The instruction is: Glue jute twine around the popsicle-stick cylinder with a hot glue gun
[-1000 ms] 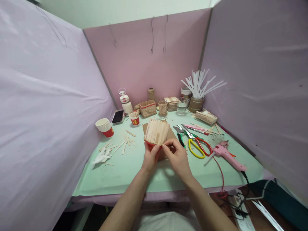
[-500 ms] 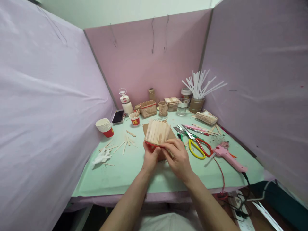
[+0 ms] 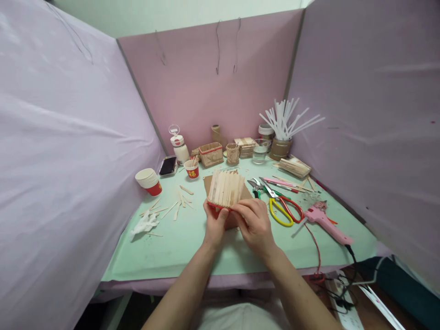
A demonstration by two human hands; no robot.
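A piece made of pale wooden sticks (image 3: pixel 225 187) laid side by side, with a red strip along its near edge, is held above a brown cardboard sheet (image 3: pixel 246 197). My left hand (image 3: pixel 215 225) grips its near left edge, thumb on the red strip. At the near right corner, the fingers of my right hand (image 3: pixel 253 224) pinch the same edge. The undersides of the piece and some fingertips are hidden.
Right of the hands lie scissors (image 3: pixel 282 211), green-handled pliers (image 3: pixel 257 189) and a pink glue gun (image 3: pixel 326 223) with its cord. Left are loose sticks, crumpled tissue (image 3: pixel 145 223) and stacked cups (image 3: pixel 149 181). Along the back stand a bottle (image 3: pixel 180 150), basket (image 3: pixel 211 155) and glass bowl (image 3: pixel 260 154).
The view has shifted very slightly. Both hands keep their grip on the stick piece, with hardly any visible movement.
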